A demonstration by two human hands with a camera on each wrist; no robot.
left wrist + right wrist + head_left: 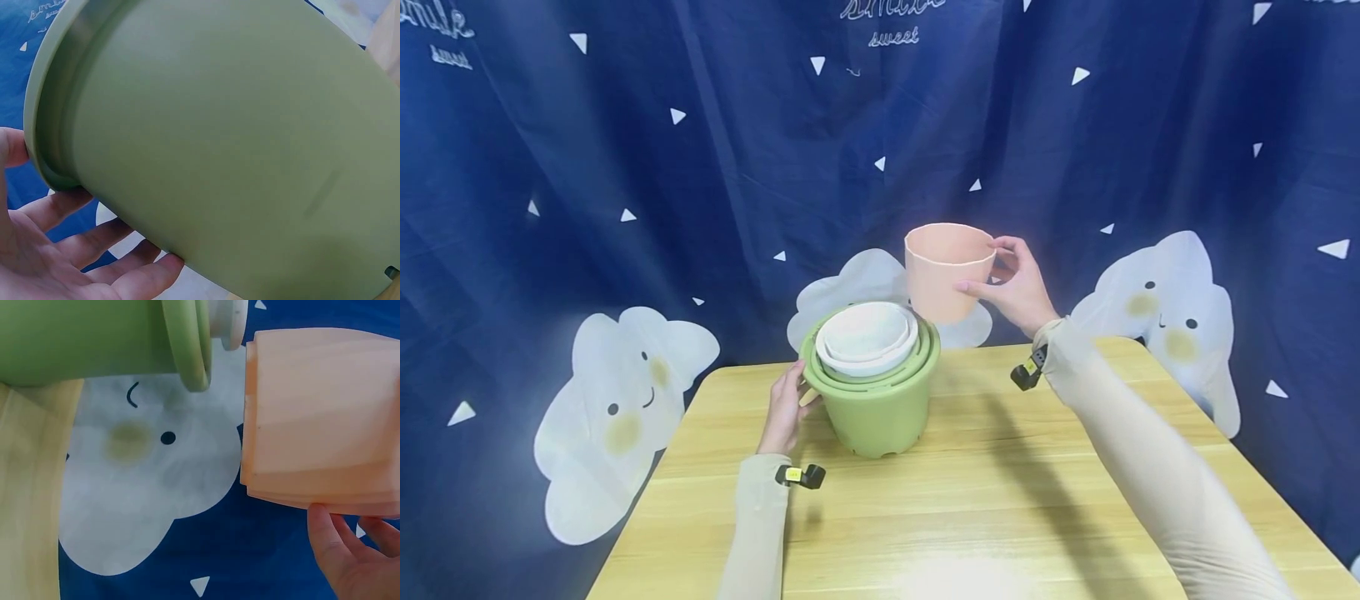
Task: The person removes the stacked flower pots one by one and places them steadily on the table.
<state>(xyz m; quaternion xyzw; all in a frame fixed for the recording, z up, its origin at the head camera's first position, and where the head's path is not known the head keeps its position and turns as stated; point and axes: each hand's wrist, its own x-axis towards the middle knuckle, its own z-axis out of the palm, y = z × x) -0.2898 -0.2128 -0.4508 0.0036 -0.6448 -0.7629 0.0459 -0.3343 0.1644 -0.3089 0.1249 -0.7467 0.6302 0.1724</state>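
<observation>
A large green flowerpot [880, 417] stands upright on the table, with white pots [865, 333] nested inside it and standing above its rim. At its left side my left hand [785, 408] holds the rim. In the left wrist view the thumb is at the rim's edge and the fingers [144, 275] touch the wall below it. My right hand [1018, 287] grips a pink flowerpot [943, 287] by its right side, thumb on the outer wall and fingers at the rim. The pink pot hangs in the air, up and to the right of the white pots.
The wooden table [1000, 517] has its far edge just behind the green pot. Beyond it hangs a dark blue curtain [760, 167] with white clouds and triangles. A black camera is strapped to each wrist.
</observation>
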